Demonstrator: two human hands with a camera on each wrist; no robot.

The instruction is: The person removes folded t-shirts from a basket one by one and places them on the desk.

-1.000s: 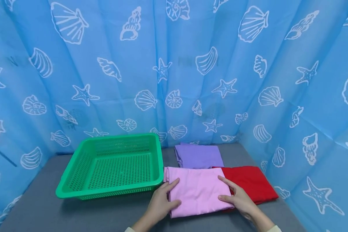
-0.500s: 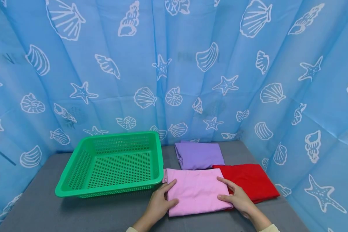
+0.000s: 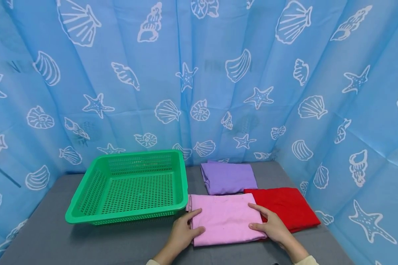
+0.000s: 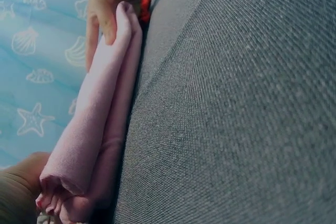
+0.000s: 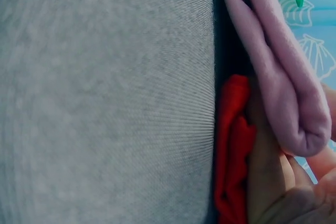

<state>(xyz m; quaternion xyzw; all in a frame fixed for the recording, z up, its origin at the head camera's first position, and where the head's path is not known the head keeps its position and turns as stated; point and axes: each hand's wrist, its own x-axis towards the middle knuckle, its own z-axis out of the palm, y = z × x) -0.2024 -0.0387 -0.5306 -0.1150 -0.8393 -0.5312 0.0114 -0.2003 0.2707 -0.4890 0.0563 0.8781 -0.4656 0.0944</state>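
Observation:
A folded pink cloth (image 3: 223, 219) lies level in front of me, between my two hands. My left hand (image 3: 180, 232) grips its left edge, thumb and forefinger on the top face and the other fingers hidden. At the opposite edge my right hand (image 3: 274, 226) holds the cloth the same way. In the right wrist view, fingers (image 5: 265, 166) pass under the pink cloth (image 5: 281, 98), between it and the folded red cloth (image 5: 233, 150). The left wrist view shows its layered, rounded folds along the near side.
The red cloth (image 3: 286, 208) lies to the right, partly under the pink one. Behind is a folded purple cloth (image 3: 230, 178). A green plastic basket (image 3: 126, 218) stands at left on the grey table (image 3: 119, 243). A blue shell-print curtain (image 3: 205, 92) encloses the back and sides.
The pink cloth has come slightly nearer and lower, showing a little more of the purple cloth behind it. Both hands keep their grip. The head view has tilted slightly.

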